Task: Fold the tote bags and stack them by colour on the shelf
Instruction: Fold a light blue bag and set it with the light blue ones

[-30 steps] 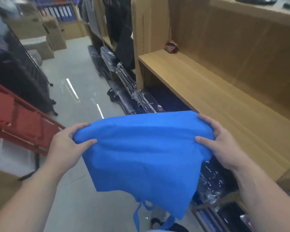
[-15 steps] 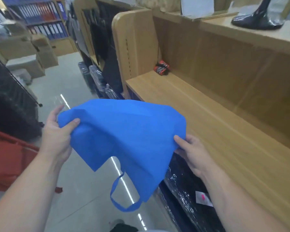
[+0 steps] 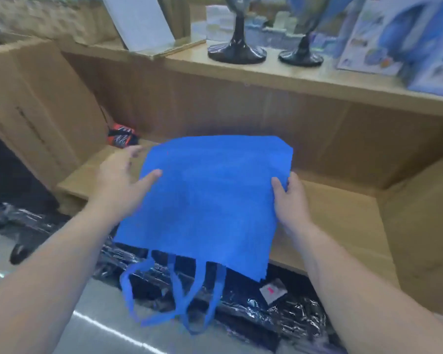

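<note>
Nearest the camera, the loose handles (image 3: 175, 297) of the blue tote bag (image 3: 210, 195) dangle over plastic-wrapped dark goods (image 3: 279, 312) on the floor, so this bag looks flattened at most and not yet folded down. Just beyond, the right hand (image 3: 289, 200) grips the bag's right edge, thumb on top and fingers curled under it. The left hand (image 3: 118, 180) is at the left edge with its fingers stretched straight beside the cloth and only the thumb lying on it, which reads as steadying and not as a firm hold. The bag is spread out over the front of the wooden shelf (image 3: 343, 213), its near edge overhanging; blur hides whether the far part touches the board. No stack of folded bags of any colour shows on the shelf, only a small red-and-black packet (image 3: 122, 137) at the back left. Black stands (image 3: 237, 53) sit on the board above. By this look, the work is near its start: folding this bag, placing it and handling the others all remain.
</note>
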